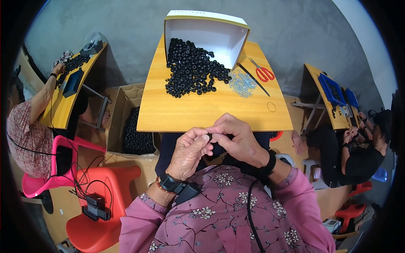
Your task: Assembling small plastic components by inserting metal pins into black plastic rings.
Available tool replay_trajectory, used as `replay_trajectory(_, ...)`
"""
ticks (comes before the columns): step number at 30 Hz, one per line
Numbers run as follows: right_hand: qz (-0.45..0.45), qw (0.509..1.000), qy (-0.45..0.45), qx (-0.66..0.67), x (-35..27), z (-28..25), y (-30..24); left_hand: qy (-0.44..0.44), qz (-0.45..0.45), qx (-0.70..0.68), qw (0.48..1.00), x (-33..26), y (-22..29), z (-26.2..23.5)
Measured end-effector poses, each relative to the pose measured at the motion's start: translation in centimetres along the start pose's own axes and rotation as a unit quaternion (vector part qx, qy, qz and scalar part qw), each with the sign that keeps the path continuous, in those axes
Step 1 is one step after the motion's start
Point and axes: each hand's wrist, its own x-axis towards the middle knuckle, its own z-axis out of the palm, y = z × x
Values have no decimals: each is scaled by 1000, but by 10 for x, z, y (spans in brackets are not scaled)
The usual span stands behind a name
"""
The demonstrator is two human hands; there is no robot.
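My left hand [188, 154] and my right hand [240, 143] meet just off the near edge of the wooden table [177, 116]. Between my fingertips is a small black round part [209, 136]. The left fingers pinch it, and the right thumb and fingertips press together against it. Whether the right hand also grips a tiny piece is hidden. On the tabletop beyond, a heap of black ring-like parts [192, 67] spills from a box [219, 40] lying on its side. Right of the heap lies a pile of small, shiny, pale pieces [242, 84].
Red-handled scissors [264, 74], a thin dark rod [258, 82] and a rubber band [271, 107] lie at the table's right. A carton of black parts [139, 133] stands below left, near a red chair [101, 202] with cables. People work at side tables on both sides.
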Motion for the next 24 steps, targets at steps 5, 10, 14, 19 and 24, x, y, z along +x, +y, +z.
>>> replay_trajectory(5,-19,999,9,26,4,-1,2,-6,11,-17,1000,1,-1,-5)
replay_trajectory(10,-5,1000,0,20,6,-3,-3,-8,15,-11,1000,0,2,-5)
replay_trajectory(14,4,1000,-9,20,8,-5,-4,4,24,24,999,-1,6,-3)
replay_trajectory(19,-32,999,-31,-26,11,-9,0,15,22,51,998,0,5,-3)
replay_trajectory(24,-95,985,-74,-121,12,-8,1,36,17,67,997,0,4,-1)
